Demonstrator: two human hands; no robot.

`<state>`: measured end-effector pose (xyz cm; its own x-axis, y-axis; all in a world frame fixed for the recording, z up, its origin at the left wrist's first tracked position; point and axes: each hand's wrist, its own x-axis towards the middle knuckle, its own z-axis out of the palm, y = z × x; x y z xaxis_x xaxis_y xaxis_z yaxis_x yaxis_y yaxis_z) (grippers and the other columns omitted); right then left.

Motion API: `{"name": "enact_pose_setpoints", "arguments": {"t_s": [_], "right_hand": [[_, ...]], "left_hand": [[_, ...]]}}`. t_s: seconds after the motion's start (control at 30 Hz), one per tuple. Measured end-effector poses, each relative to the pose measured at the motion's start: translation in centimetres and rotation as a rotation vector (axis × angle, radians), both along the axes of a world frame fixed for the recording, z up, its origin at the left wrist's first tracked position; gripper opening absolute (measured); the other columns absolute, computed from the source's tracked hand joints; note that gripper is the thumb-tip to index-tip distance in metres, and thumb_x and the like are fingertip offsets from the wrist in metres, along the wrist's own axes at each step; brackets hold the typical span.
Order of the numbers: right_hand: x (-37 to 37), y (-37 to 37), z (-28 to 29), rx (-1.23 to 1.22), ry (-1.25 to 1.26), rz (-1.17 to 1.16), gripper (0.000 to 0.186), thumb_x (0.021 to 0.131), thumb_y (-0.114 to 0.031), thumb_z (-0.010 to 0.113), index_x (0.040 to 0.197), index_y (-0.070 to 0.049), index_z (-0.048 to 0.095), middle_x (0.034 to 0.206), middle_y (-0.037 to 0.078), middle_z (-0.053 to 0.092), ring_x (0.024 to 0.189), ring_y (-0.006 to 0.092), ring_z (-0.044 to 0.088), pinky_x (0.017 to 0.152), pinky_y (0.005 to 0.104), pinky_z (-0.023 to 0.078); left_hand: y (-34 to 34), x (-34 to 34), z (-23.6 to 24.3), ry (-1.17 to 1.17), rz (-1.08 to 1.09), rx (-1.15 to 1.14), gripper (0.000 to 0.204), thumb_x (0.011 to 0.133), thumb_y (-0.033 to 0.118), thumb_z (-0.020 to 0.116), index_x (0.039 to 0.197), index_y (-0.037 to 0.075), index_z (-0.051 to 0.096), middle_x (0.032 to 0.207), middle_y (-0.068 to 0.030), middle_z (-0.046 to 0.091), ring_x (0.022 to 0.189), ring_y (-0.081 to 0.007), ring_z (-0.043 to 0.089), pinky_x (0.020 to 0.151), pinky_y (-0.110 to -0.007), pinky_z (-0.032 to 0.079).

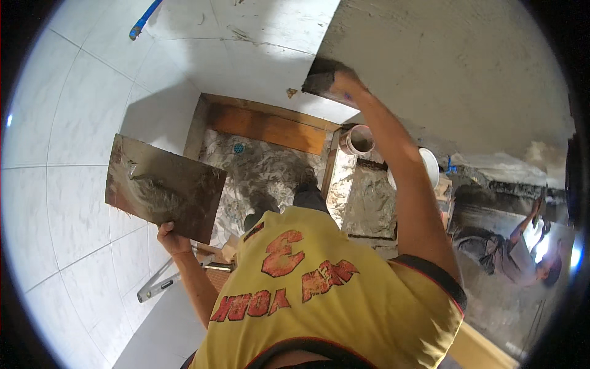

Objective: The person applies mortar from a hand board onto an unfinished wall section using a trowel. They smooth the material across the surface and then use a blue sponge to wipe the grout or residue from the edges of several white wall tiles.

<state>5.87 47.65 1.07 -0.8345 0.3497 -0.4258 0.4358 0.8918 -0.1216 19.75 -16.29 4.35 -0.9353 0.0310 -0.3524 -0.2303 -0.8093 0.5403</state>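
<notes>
Left of the grey plastered wall, the left hand grips a mortar board, seemingly near level so the mortar cannot slide, while the right hand grips a trowel at this wall's left edge.

I see a yellow shirt, red-lettered, black-trimmed. Left of it I get a brown board with grey mortar; beyond it, an orange-brown plank, a pinkish pail and a grey wall; far left of it, white tiles, faintly grey-veined.
</notes>
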Motion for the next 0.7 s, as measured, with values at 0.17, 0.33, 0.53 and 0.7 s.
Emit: {"name": "enact_pose_setpoints", "arguments": {"t_s": [0.17, 0.33, 0.53, 0.7], "right_hand": [[0.1, -1.4, 10.6, -0.129, -0.122, -0.104, 0.031, 0.085, -0.025, 0.068, 0.083, 0.006, 0.066, 0.067, 0.017, 0.064, 0.052, 0.0252, 0.062, 0.052, 0.0439, 0.051], [5.4, 1.0, 8.5, -0.062, 0.036, 0.024, 0.035, 0.084, -0.029, 0.067, 0.075, 0.005, 0.065, 0.058, 0.015, 0.062, 0.048, 0.0259, 0.061, 0.052, 0.0447, 0.05], [8.8, 0.8, -5.0, 0.066, 0.032, 0.086, 0.03, 0.08, -0.015, 0.062, 0.104, 0.002, 0.068, 0.104, 0.024, 0.069, 0.099, 0.0376, 0.068, 0.084, 0.0474, 0.054], [4.8, 1.8, -9.7, 0.016, -0.031, 0.032, 0.035, 0.08, -0.013, 0.063, 0.113, -0.003, 0.068, 0.117, 0.022, 0.068, 0.11, 0.0386, 0.065, 0.09, 0.0485, 0.053]], "left_hand": [[-0.2, 0.0, -2.4, 0.035, 0.063, 0.026, 0.075, 0.06, -0.005, 0.05, 0.135, 0.0, 0.051, 0.135, -0.0194, 0.055, 0.129, -0.0412, 0.047, 0.113, -0.058, 0.037], [1.3, 0.7, -1.4, 0.042, 0.044, 0.012, 0.072, 0.062, -0.005, 0.05, 0.133, -0.001, 0.052, 0.134, -0.018, 0.056, 0.127, -0.0402, 0.05, 0.111, -0.056, 0.04], [1.8, 1.3, -1.5, 0.009, 0.099, -0.044, 0.069, 0.063, -0.005, 0.051, 0.132, -0.003, 0.053, 0.13, -0.0179, 0.059, 0.125, -0.039, 0.051, 0.112, -0.054, 0.04], [0.8, 2.1, -2.5, 0.081, 0.102, 0.031, 0.067, 0.063, -0.007, 0.05, 0.131, -0.005, 0.054, 0.129, -0.019, 0.06, 0.125, -0.0389, 0.051, 0.114, -0.052, 0.037]]}}
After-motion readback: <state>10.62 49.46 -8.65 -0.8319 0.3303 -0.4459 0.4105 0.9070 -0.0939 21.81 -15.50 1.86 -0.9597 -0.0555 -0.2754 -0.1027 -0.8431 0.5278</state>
